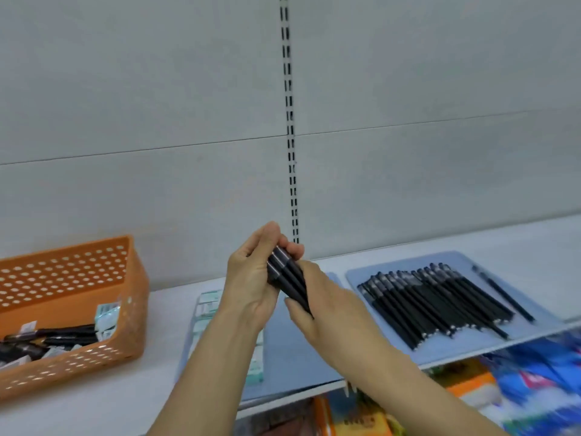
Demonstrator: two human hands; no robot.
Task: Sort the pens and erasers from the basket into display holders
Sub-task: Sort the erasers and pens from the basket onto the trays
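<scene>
Both forearms reach up from the lower frame and meet above the shelf (94, 401). Left hand (251, 284), palm toward the camera, fingers curled round the upper ends of a small bundle of black pens (287, 283). Right hand (323, 306), back toward the camera, grasps the lower ends of the same bundle. Bundle tilted, held in the air over the left tray (276, 357).

Orange basket (78, 309) at left: perforated plastic, rectangular, holding more black pens and boxed erasers (107, 319).

Left tray: pale blue, flat, with a column of boxed erasers partly hidden by the left forearm.

Right tray (393, 265): same pale blue, rounded corners, a fanned row of black pens (440, 303) lying on it, 1 pen apart at its right edge.
</scene>
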